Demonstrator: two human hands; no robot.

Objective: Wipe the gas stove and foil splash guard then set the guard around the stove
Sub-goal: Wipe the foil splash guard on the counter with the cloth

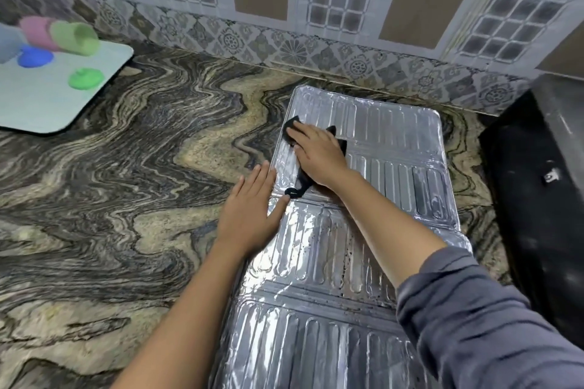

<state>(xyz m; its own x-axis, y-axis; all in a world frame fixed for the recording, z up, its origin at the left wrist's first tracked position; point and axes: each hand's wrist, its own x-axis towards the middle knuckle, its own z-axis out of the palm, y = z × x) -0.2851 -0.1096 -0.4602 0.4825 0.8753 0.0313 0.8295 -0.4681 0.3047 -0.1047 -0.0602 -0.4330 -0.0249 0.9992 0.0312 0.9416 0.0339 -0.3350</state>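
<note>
The foil splash guard (388, 136) lies flat and unfolded on the marbled countertop, running from the wall towards me. Dark specks dot its middle panel. My right hand (319, 155) presses a black cloth (298, 188) flat on the far panel, near its left edge. My left hand (252, 211) rests palm down, fingers together, half on the guard's left edge and half on the counter. The black gas stove (537, 199) stands at the right edge of the view, only partly visible.
A pale mat (47, 98) at the far left carries pink, green and blue plastic cups (74, 38) and lids. A patterned tiled wall (284, 41) runs along the back. Bare marbled counter (142, 183) spreads left of the guard.
</note>
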